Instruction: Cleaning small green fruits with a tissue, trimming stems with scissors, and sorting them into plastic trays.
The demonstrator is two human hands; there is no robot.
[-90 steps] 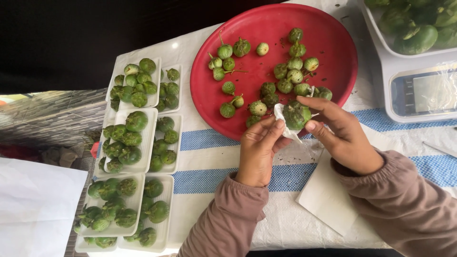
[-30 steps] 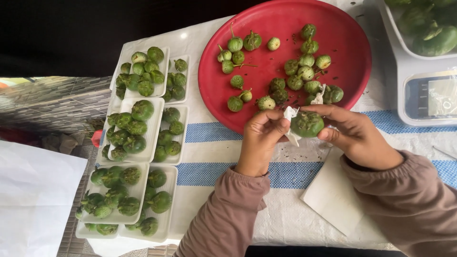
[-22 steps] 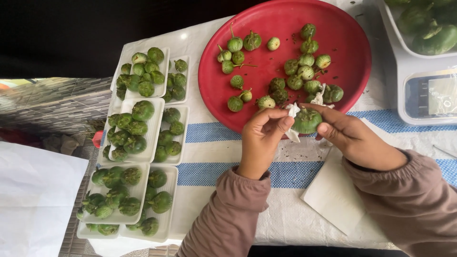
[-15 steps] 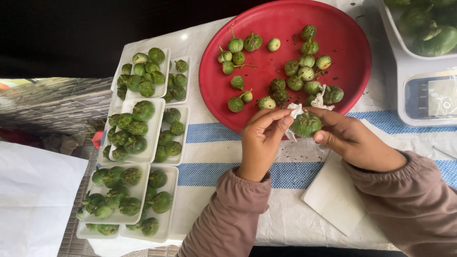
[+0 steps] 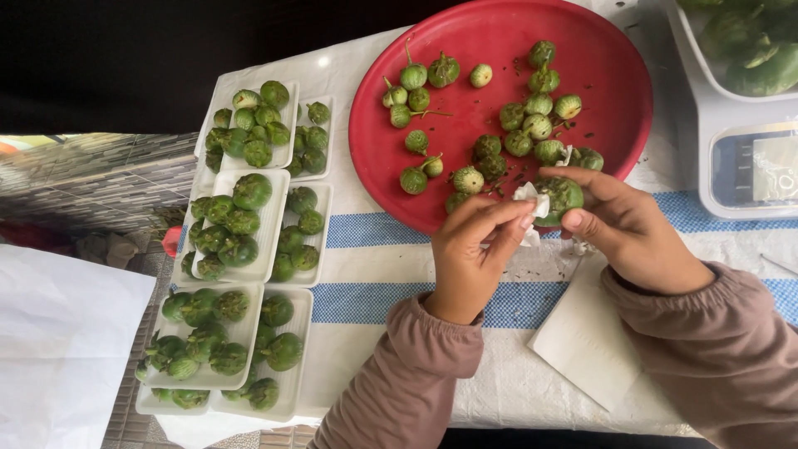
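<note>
My right hand (image 5: pixel 636 229) holds a round green eggplant (image 5: pixel 562 196) just over the near rim of a big red tray (image 5: pixel 374 158). My left hand (image 5: pixel 470 254) pinches a small white tissue (image 5: pixel 529 198) against the eggplant's left side. Several small green eggplants (image 5: pixel 499 108) with stems lie loose on the red tray above both hands.
White foam trays (image 5: pixel 274 224) filled with green eggplants sit in rows at the left on a white and blue striped cloth (image 5: pixel 366 299). A white paper sheet (image 5: pixel 586 341) lies under my right wrist. A scale (image 5: pixel 744 166) carrying a tub of green vegetables stands at the upper right.
Both hands have stayed at the tray's near rim, turning the eggplant slightly while the tissue rubs over it. The view has shifted a little.
</note>
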